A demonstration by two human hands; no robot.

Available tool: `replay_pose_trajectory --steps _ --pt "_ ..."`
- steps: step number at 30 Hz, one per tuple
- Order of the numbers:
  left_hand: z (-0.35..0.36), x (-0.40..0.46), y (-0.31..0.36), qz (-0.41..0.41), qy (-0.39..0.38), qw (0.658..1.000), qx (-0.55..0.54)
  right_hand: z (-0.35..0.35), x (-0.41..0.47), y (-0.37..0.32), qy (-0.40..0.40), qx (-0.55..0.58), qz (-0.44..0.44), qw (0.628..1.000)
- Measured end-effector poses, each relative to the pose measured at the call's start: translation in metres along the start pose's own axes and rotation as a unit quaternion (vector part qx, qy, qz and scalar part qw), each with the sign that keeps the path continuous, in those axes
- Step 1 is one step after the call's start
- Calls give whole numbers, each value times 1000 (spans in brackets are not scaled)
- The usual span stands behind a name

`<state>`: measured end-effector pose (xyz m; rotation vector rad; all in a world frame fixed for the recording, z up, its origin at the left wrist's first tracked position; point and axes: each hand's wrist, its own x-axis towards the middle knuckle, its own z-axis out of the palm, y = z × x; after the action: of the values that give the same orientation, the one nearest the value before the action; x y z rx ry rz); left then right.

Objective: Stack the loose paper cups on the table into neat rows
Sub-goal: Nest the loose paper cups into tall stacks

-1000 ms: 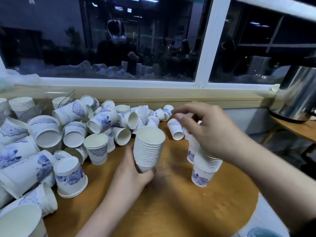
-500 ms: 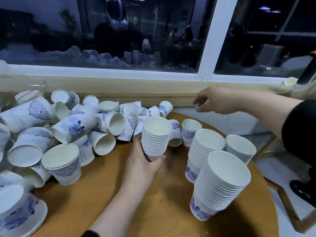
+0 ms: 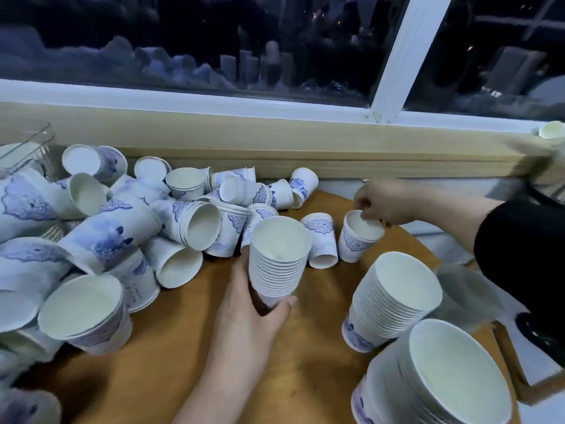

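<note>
Closest to me, a tall nested stack of white paper cups (image 3: 434, 381) is sitting at the near right edge of the round wooden table (image 3: 183, 347), with a second nested stack with a blue print on its lowest cup (image 3: 388, 301) standing just behind it. My left hand (image 3: 253, 316) is gripping the base of a shorter upright stack of white cups (image 3: 276, 258), fingers curled round it, near the table's middle. To the left I am seeing a jumbled heap of loose white-and-blue patterned paper cups (image 3: 116, 228), most lying on their sides. Further back, my right hand (image 3: 382, 203), in a black sleeve (image 3: 519, 240), is pinching the rim of a single upright blue-patterned paper cup (image 3: 357, 237). Beyond runs a pale wooden sill (image 3: 275, 148) under a dark window (image 3: 214, 41)
</note>
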<state>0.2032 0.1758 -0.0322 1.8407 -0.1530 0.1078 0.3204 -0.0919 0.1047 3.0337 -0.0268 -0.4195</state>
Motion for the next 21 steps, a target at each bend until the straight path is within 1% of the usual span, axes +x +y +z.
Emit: replay_pose_trajectory --steps 2,3,4,5,7,9,11,12,16,19,21 --pt "-2 0 2 10 1 1000 7 -8 -9 0 43 -29 9 999" --pt "-3 1 3 15 3 1000 7 -16 -13 0 78 -40 12 996" --pt "-5 2 3 19 4 1000 6 -26 -19 -1 122 -25 17 992" --pt "-5 3 2 20 4 1000 8 -37 -27 -5 166 22 21 986" --pt "-7 5 1 18 5 1000 10 -57 -47 -21 244 131 6 961" --pt "-9 6 2 17 9 1000 11 -70 -69 -43 275 194 -46 940" --pt "-9 6 3 19 11 1000 20 -79 -87 -69 259 216 -101 936" --pt "-9 6 4 20 11 999 23 -81 -93 -80 248 209 -118 938" --pt "-11 4 4 15 14 1000 23 -81 -92 -106 213 154 -147 954" --pt "-13 8 1 10 16 1000 23 -81 -88 -113 185 141 -161 959" --pt "-13 10 -1 14 22 999 26 -79 -88 -118 144 116 -177 967"
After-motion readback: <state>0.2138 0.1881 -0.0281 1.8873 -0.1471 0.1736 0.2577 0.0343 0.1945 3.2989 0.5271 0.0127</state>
